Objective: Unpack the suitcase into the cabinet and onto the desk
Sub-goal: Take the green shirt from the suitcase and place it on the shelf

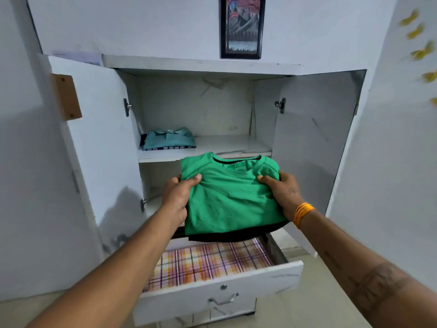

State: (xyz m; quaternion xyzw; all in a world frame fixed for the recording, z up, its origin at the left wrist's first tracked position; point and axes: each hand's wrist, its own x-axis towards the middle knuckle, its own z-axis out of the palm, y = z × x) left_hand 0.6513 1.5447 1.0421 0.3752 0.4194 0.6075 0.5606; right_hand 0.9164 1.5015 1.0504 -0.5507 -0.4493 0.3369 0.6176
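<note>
Both the left hand (176, 197) and right hand (282, 195) clamp a folded, smooth green T-shirt (230, 197) over dark cloth, held before the white cabinet (201, 65), above its open drawer (220, 282) lined with checked fabric.

White walls (165, 27), framed pic (242, 27) (mountains), pale floor (331, 292).

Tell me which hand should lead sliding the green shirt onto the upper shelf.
Probably the right hand. It grips the green shirt below the bare right part of the upper shelf; the left hand sits nearer the folded teal shirt.
</note>
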